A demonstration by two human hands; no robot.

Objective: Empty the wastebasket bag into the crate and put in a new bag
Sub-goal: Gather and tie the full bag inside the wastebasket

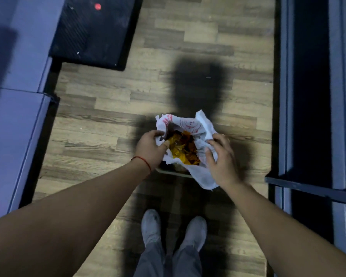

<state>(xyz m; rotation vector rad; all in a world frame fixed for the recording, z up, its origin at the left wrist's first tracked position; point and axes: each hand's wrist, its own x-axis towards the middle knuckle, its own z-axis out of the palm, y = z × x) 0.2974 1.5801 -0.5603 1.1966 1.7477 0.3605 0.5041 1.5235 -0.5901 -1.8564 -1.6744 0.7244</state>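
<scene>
A white plastic bag with red print lines a small wastebasket on the wooden floor in front of my feet. Only a strip of the basket's pale rim shows under the bag. Inside lie yellow and orange scraps. My left hand pinches the bag's left edge, thumb inside the opening. My right hand grips the bag's right edge, where the plastic is bunched and hangs over the rim. A black crate stands on the floor at the upper left, well away from the basket.
Pale cabinets or counters run along the left side. Dark shelving lines the right. My two shoes stand just behind the basket. Wooden floor stretches between basket and crate.
</scene>
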